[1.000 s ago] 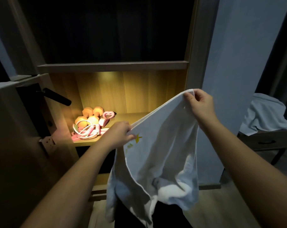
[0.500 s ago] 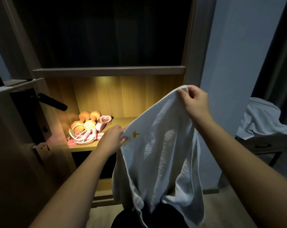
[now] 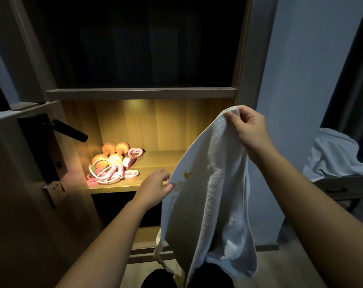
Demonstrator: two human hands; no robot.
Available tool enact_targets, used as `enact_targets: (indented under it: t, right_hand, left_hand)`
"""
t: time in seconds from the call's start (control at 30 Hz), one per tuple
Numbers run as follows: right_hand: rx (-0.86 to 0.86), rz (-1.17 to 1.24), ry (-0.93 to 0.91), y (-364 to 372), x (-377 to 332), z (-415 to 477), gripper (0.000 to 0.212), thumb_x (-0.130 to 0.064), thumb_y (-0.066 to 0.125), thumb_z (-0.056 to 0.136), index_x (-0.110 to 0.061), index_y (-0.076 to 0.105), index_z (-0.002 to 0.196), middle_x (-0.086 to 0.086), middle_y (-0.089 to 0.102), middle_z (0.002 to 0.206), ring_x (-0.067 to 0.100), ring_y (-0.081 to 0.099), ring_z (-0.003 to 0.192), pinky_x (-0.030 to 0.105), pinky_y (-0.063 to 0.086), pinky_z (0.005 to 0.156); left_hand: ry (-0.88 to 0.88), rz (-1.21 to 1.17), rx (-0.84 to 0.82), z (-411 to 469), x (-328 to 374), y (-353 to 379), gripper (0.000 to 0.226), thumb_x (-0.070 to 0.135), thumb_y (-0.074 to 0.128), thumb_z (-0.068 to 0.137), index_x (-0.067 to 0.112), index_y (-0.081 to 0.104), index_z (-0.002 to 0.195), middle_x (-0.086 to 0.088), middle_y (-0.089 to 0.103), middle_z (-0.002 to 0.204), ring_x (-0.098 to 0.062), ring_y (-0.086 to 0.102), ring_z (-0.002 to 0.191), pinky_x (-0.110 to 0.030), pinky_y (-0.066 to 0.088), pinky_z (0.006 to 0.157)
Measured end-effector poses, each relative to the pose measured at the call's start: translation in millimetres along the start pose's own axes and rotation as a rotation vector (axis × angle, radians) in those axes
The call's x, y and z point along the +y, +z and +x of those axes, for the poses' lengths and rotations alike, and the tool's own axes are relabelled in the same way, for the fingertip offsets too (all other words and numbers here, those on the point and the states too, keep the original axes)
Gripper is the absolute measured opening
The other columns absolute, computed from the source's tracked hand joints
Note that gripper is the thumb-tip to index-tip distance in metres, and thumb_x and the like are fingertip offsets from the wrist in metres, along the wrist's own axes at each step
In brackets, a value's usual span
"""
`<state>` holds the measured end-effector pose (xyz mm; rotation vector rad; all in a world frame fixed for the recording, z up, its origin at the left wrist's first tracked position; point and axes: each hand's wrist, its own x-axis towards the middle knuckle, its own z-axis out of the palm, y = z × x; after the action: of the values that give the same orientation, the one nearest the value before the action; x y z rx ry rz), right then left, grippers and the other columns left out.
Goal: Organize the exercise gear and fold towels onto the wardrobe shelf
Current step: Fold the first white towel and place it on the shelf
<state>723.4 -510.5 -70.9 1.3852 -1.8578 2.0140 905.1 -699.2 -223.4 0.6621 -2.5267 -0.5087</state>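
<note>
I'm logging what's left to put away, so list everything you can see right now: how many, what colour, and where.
towel: one, white with a small yellow mark, held up in front of the wardrobe
dumbbells: two, it seems, orange, left end of the lit shelf
jump rope: one, pink and white, coiled in front of the dumbbells
heart-shaped piece: one, pink, right of the dumbbells
lit shelf: one, wood, middle of the wardrobe
door handle: one, black, far left
cloth: one, pale, draped over the dark table at right
left hand: pinches the towel's left edge
right hand: pinches the towel's top corner
</note>
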Motion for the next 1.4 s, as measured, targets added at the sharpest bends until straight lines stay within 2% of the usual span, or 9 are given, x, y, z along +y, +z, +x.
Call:
enact_targets:
  t: [0.2,0.33,0.5,0.7,1.0,1.1,1.23,1.33,1.4]
  right_hand:
    - [-0.272,-0.018,-0.003,-0.4,4.8,-6.7,0.010,-0.029,0.060,0.095,-0.023,0.067,0.096,-0.009,0.066,0.088,-0.002,0.061,0.080,0.013,0.050,0.066]
    - [-0.449,-0.008,-0.013,-2.1,-0.4,-6.9,0.011,-0.028,0.058,0.095,-0.021,0.067,0.095,-0.010,0.065,0.085,0.002,0.062,0.079,0.014,0.051,0.067]
    - [-0.525,-0.022,-0.001,-4.5,-5.2,-4.9,0.020,-0.038,0.057,0.089,-0.021,0.067,0.094,-0.007,0.065,0.086,0.007,0.062,0.081,0.019,0.052,0.069]
    - [-0.485,-0.028,0.023,-7.3,-1.4,-3.6,0.021,-0.040,0.057,0.089,-0.022,0.066,0.097,-0.009,0.066,0.087,0.007,0.063,0.083,0.020,0.054,0.071]
    - [-0.432,0.025,0.051,-10.7,1.9,-5.0,0.024,-0.045,0.059,0.084,-0.025,0.066,0.095,-0.011,0.066,0.087,0.008,0.064,0.085,0.020,0.055,0.071]
    - [-0.307,0.016,0.071,-17.0,10.8,-4.2,0.015,-0.040,0.062,0.088,-0.027,0.067,0.094,-0.010,0.067,0.088,0.013,0.064,0.088,0.021,0.054,0.069]
    - [-0.088,-0.044,0.127,-18.4,25.3,-2.8,0.009,-0.035,0.061,0.093,-0.029,0.067,0.095,-0.006,0.065,0.093,0.015,0.062,0.092,0.023,0.052,0.070]
    - [0.014,-0.041,0.114,-14.6,26.3,0.1,0.006,-0.033,0.061,0.094,-0.032,0.066,0.090,-0.011,0.065,0.090,0.012,0.061,0.089,0.019,0.049,0.066]
    - [0.042,-0.052,0.087,-10.8,24.3,2.6,0.009,-0.033,0.062,0.094,-0.035,0.065,0.086,-0.015,0.064,0.087,0.010,0.061,0.087,0.017,0.050,0.066]
  left_hand:
    - [0.121,-0.376,0.105,10.4,59.4,-4.7,0.021,0.022,0.063,0.092,0.020,0.066,0.112,0.012,0.063,0.119,-0.001,0.055,0.111,-0.026,0.044,0.096]
    - [0.146,-0.646,-0.032,14.3,86.2,-10.9,0.038,0.021,0.058,0.093,0.023,0.058,0.131,0.011,0.060,0.127,-0.004,0.053,0.119,-0.027,0.046,0.097]
    - [0.130,-0.828,-0.120,15.3,96.7,-7.6,0.021,0.025,0.051,0.085,0.032,0.064,0.099,0.006,0.067,0.095,-0.013,0.062,0.096,-0.028,0.047,0.080]
    - [0.108,-0.796,-0.128,9.2,91.4,3.0,0.014,0.025,0.057,0.089,0.036,0.062,0.096,0.022,0.066,0.085,0.003,0.062,0.085,-0.012,0.048,0.066]
    - [-0.023,-0.680,-0.331,4.8,76.2,12.6,0.015,0.045,0.049,0.090,0.044,0.056,0.103,0.015,0.062,0.103,-0.005,0.058,0.100,-0.026,0.046,0.077]
    - [0.007,-0.421,-0.077,11.4,62.9,7.9,0.031,0.042,0.048,0.099,0.019,0.068,0.100,0.002,0.066,0.098,-0.015,0.062,0.089,-0.037,0.052,0.076]
    - [0.109,-0.211,0.246,20.4,53.0,-11.1,0.027,0.037,0.062,0.092,0.019,0.069,0.074,0.013,0.055,0.070,-0.003,0.050,0.062,-0.013,0.033,0.056]
    - [0.160,-0.200,0.270,23.1,56.5,-20.3,0.022,0.034,0.069,0.087,0.013,0.074,0.085,0.009,0.059,0.077,-0.006,0.053,0.068,-0.020,0.038,0.059]
    - [0.157,-0.121,0.159,23.5,53.4,-24.1,0.021,0.034,0.069,0.087,0.014,0.074,0.094,0.008,0.060,0.083,-0.007,0.052,0.072,-0.020,0.035,0.061]
